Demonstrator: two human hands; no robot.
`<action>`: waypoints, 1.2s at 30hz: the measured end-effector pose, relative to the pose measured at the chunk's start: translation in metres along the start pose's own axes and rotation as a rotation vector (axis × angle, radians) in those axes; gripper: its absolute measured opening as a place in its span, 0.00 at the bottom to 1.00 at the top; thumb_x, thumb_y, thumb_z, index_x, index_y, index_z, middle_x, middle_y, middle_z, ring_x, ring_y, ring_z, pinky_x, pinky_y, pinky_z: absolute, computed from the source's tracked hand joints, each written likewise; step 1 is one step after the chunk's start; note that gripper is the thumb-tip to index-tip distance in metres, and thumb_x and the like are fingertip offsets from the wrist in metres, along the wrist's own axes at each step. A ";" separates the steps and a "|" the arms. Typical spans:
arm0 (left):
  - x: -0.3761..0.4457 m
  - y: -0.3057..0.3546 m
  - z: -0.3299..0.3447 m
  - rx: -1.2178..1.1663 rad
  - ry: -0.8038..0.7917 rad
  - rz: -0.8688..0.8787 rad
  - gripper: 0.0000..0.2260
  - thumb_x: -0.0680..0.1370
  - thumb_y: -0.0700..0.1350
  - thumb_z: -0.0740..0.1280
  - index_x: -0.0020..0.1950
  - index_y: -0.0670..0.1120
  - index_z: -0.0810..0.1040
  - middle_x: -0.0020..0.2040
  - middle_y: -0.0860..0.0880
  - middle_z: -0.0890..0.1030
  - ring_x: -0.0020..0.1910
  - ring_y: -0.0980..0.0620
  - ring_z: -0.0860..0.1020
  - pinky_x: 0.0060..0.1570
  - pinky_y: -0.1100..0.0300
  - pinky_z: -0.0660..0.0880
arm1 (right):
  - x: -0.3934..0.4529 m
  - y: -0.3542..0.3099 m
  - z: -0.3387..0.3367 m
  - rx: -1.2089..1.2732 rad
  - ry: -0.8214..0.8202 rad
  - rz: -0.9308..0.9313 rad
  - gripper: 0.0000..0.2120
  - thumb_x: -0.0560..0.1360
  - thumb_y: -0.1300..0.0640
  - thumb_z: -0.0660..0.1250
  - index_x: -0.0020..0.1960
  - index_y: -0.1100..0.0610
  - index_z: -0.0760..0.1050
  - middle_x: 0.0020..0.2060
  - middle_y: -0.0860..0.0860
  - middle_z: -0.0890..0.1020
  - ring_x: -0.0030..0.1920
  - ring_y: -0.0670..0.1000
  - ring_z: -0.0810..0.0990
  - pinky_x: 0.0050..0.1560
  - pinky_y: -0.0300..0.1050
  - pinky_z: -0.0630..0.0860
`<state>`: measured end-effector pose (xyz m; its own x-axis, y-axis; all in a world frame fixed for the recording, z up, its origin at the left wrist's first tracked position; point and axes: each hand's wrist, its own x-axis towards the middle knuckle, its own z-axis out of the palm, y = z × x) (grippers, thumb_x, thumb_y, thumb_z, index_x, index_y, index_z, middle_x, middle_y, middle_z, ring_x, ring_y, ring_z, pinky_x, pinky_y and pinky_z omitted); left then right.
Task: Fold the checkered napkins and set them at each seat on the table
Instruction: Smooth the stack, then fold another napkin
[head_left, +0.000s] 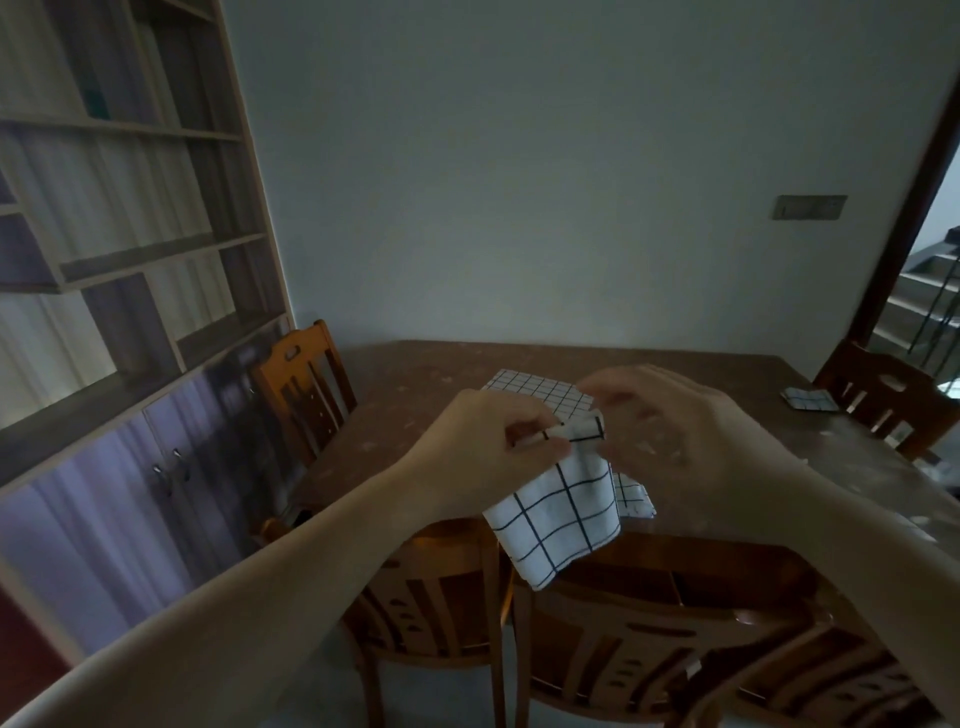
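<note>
Napkin (558, 512) pinched in my left hand (488, 447); right hand (670, 421) loose beside it; one folded napkin (810, 400) already set beyond.

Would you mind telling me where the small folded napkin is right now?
In the head view, the folded napkin lies at the table's far right edge, beside the right-hand chair.

Table (415, 374) (three checkered napkins (540, 389))

dim room, blurred hands, wide-angle edge distortion.
</note>
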<state>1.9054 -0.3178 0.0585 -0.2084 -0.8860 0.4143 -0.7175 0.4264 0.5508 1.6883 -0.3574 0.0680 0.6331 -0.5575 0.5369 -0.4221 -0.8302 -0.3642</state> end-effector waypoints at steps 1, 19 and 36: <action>0.000 0.002 -0.001 0.022 -0.001 0.016 0.06 0.77 0.51 0.69 0.45 0.52 0.83 0.37 0.52 0.81 0.37 0.52 0.77 0.39 0.55 0.75 | 0.003 -0.002 0.001 -0.061 0.014 -0.034 0.16 0.74 0.47 0.69 0.61 0.41 0.73 0.53 0.34 0.77 0.54 0.36 0.77 0.51 0.33 0.75; -0.011 0.000 -0.010 -0.762 0.255 -0.212 0.05 0.75 0.40 0.70 0.46 0.42 0.85 0.42 0.45 0.87 0.43 0.48 0.85 0.41 0.58 0.81 | 0.007 0.001 -0.006 0.491 0.229 0.309 0.08 0.62 0.52 0.73 0.42 0.50 0.84 0.37 0.48 0.87 0.38 0.47 0.86 0.40 0.37 0.82; 0.008 0.002 -0.032 -0.171 -0.198 -0.117 0.16 0.74 0.57 0.70 0.58 0.53 0.83 0.47 0.56 0.86 0.48 0.62 0.83 0.54 0.61 0.78 | 0.015 -0.002 -0.008 0.457 0.110 0.304 0.04 0.68 0.63 0.74 0.38 0.55 0.84 0.33 0.49 0.86 0.32 0.44 0.84 0.33 0.31 0.78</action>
<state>1.9239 -0.3185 0.0861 -0.2690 -0.9421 0.2002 -0.6257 0.3290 0.7073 1.6935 -0.3638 0.0832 0.4455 -0.7888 0.4234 -0.2352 -0.5594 -0.7948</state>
